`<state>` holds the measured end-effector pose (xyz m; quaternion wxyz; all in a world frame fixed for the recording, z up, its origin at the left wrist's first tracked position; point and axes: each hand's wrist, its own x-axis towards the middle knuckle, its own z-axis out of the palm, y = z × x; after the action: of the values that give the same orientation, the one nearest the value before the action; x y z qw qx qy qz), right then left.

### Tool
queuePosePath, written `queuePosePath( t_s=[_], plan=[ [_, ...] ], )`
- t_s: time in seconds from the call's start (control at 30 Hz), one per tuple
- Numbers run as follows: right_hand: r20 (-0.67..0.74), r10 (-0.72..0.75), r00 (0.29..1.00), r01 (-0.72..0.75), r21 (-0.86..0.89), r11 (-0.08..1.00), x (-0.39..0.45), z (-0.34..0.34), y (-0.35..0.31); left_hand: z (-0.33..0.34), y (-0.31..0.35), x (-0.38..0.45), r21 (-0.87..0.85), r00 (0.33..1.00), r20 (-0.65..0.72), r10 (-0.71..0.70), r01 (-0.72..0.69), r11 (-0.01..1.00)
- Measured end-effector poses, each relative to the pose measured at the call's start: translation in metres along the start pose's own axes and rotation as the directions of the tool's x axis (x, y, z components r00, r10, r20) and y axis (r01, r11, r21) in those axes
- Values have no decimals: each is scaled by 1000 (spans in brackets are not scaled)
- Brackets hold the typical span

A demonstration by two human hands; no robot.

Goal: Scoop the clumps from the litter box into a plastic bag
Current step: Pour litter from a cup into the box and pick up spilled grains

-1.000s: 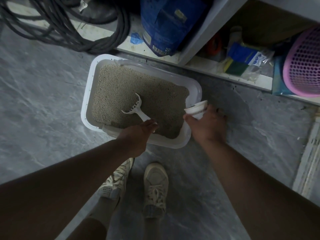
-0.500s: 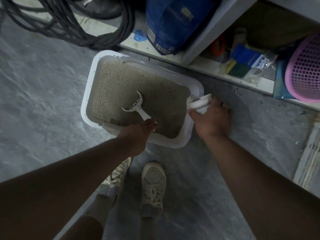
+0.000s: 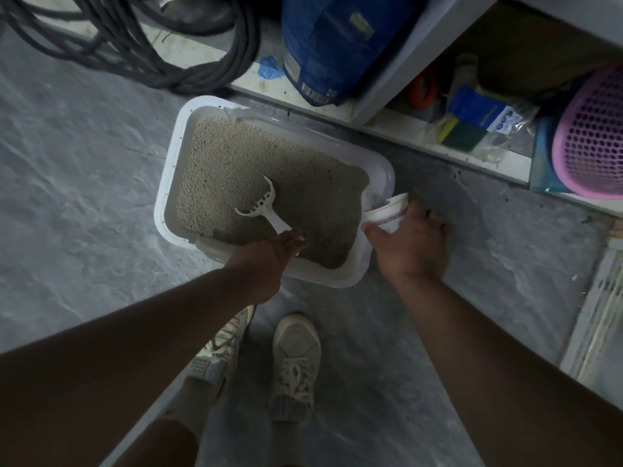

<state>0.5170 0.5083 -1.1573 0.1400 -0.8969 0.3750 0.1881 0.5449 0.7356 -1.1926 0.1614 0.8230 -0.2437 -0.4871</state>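
**Cup drops to the box's right rim while the scoop waits in the litter**

Over the last second the right hand [image 3: 409, 246] has carried its small white cup [image 3: 387, 210] down and inward, from above the near right corner to a tilted rest against the litter box [image 3: 168, 183] rim, mouth turned toward the litter. The fingers are wrapped round the cup's side. The left hand [image 3: 266, 261] has hardly shifted: it grips the handle of the white slotted scoop [image 3: 261, 208], whose head lies on the litter's surface near the middle of the box, just as before. Judging from this, the cup is being readied as a receiver at the edge, and no scooping stroke has begun. No plastic bag for the clumps can be made out, and no clump stands out from the litter [image 3: 269, 183] either; the light is dim.

The box is a white moulded plastic tray, rectangular with rounded corners and a broad flat rim, sitting on a grey marbled floor [image 3: 67, 163]. The litter is fine, pale tan and granular, roughly level, darker toward the near right corner. The scoop is thin rigid plastic with a curved, slotted bowl. The cup looks like thin card or plastic with a patterned band under its lip. Behind the box lie coiled black cable [image 3: 135, 45], a glossy blue bag [image 3: 337, 45] and a pink perforated basket [image 3: 593, 136].
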Motion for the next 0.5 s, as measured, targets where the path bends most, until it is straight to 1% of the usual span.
queuePosePath(
  t_s=[0.13,0.33,0.5],
  plan=[
    [28,-32,999,32,-9,999,-14,8,5,-2,2,0,-3,1000,9,-17,17,1000],
    [-20,-41,999,41,21,999,6,0,-6,0,-2,2,-14,1000,4,-14,14,1000],
    [38,-75,996,76,-35,997,-15,10,3,3,-3,3,-20,1000,1,-20,20,1000]
  ],
)
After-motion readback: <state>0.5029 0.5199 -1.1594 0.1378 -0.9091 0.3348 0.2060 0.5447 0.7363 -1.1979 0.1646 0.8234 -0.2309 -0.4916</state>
